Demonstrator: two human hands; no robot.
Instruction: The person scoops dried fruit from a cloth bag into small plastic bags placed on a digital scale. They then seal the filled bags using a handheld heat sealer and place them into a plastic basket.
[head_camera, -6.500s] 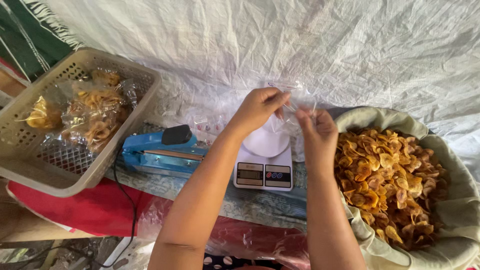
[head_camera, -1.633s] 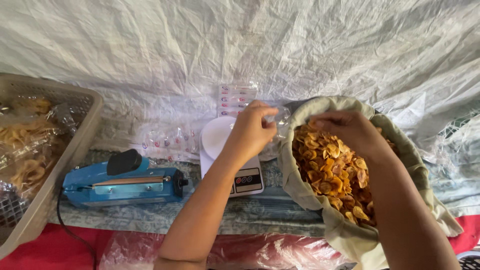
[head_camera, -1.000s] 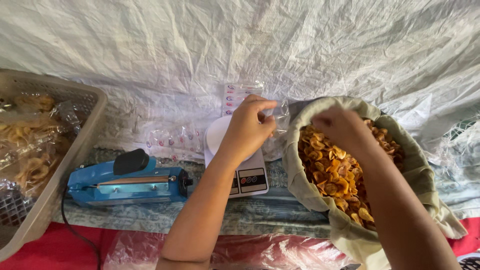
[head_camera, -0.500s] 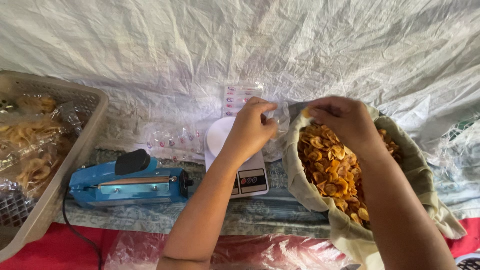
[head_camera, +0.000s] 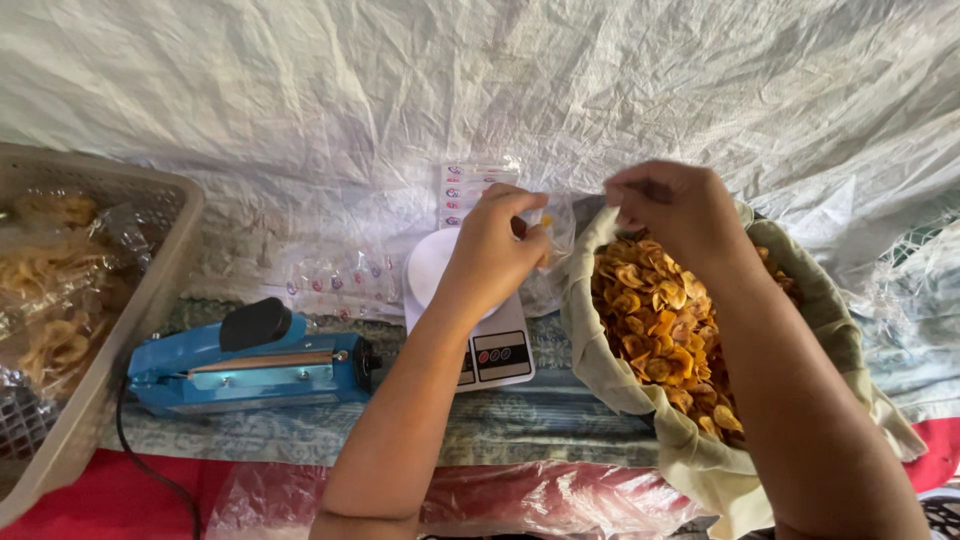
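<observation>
My left hand pinches the mouth of a small clear plastic bag held over the white digital scale. A bit of yellow chip shows inside the bag's top. My right hand hovers just right of the bag with its fingers bunched, above the cloth-lined sack full of golden fried chips. What the bunched fingers hold is mostly hidden; they appear to grip a few chips.
A blue heat sealer with a black knob lies left of the scale. A beige plastic basket at far left holds packed chip bags. Empty printed clear bags lie behind the sealer. A white woven sheet covers the back.
My right hand rose out of the sack of chips and moved left toward the bag's mouth. My left hand stayed over the scale holding the bag.
</observation>
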